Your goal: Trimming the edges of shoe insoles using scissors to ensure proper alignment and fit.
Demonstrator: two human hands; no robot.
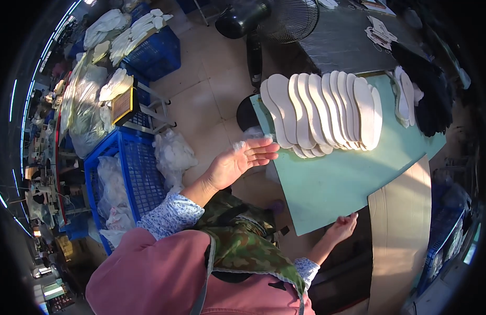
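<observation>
A row of overlapping white insoles [327, 107] lies fanned across the far part of a pale green board [321, 194]. My left hand [243, 160] is raised just left of the row, palm turned up and fingers stretched out, with nothing in it. White coverings show on its thumb tip and a fingertip. At the board's near edge is my right hand [343, 228], its fingers curled and the tips drawn together. Whether it pinches anything there is too small to make out. Another pair of insoles [404, 97] sits at the board's right side.
Blue crates [143, 168] with plastic bags stand on the left, and white bundles fill a crate [159, 52] behind. A black fan [274, 21] stands beyond the board. Brown cardboard [400, 226] leans at the right, below a dark cloth [429, 89].
</observation>
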